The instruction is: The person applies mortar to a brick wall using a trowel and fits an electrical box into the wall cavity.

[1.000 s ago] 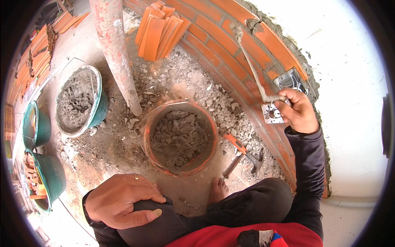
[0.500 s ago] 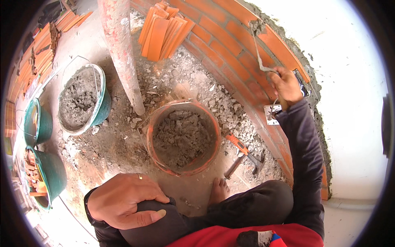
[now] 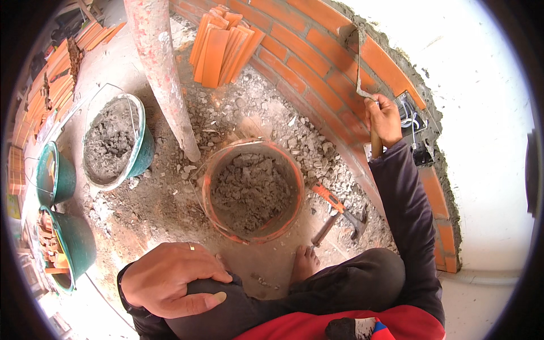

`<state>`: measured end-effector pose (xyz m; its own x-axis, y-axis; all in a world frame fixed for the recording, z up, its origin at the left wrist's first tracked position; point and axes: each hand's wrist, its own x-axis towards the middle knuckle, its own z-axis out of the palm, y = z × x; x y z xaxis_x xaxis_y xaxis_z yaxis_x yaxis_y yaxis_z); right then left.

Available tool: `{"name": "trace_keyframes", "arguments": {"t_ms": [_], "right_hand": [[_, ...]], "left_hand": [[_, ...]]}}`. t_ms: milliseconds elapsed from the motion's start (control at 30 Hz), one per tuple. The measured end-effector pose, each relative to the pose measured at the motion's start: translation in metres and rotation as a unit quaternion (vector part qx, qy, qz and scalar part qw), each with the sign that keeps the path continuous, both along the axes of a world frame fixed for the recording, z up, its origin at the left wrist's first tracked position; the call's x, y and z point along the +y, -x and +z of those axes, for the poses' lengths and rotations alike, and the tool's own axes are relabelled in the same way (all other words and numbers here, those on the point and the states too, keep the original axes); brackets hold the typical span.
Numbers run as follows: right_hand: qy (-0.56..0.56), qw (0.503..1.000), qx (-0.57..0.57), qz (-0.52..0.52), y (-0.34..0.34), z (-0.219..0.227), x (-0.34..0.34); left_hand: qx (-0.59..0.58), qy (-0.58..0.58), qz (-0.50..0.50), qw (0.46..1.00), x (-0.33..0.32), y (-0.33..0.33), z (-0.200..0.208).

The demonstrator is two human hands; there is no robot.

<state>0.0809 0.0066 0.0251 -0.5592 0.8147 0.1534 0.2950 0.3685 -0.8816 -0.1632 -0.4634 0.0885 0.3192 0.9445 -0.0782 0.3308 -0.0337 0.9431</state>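
My right hand (image 3: pixel 386 120) is closed round the wooden handle of a mortar-smeared trowel (image 3: pixel 359 71), close to the brick wall (image 3: pixel 334 65). Seen nearly edge-on, the trowel's blade is at a grey mortar joint in the wall's upper course, beside an orange brick (image 3: pixel 386 63). My left hand (image 3: pixel 170 277) lies over my left knee, thumb and fingers apart, holding nothing. Between my legs and the wall stands an orange-rimmed bucket (image 3: pixel 300 195) with grey mortar (image 3: pixel 252 190) inside.
A hammer (image 3: pixel 341 208) lies right of the bucket. Rubble (image 3: pixel 317 153) lines the wall's foot. Thin bricks (image 3: pixel 221 54) are stacked beyond, near a leaning post (image 3: pixel 161 73). Green buckets (image 3: pixel 148 147) stand left. An electrical box with loose wires (image 3: pixel 409 113) sits beside my right hand.
My right hand has shifted slightly left and turned the trowel, so its blade now looks narrower. More of the electrical box shows. My left hand stays on the knee.
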Motion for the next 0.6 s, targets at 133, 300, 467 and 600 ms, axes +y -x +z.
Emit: {"name": "trace_keyframes", "arguments": {"t_ms": [133,300,467,600], "right_hand": [[-0.143,0.980,-0.109,-0.091,-0.014,0.003,-0.020],[-0.337,0.907,-0.221,-0.120,-0.025,0.026,-0.066],[-0.173,0.974,-0.118,0.089,-0.019,0.047,-0.097],[0.114,0.959,0.072,0.251,-0.007,0.028,-0.087]], "left_hand": [[0.000,0.005,-0.004,1.000,0.002,0.000,0.000],[0.004,0.009,-0.009,1.000,0.004,0.000,0.001],[0.005,0.010,-0.004,1.000,0.004,-0.002,-0.001],[-0.017,0.001,0.003,1.000,0.003,-0.003,-0.002]]}}
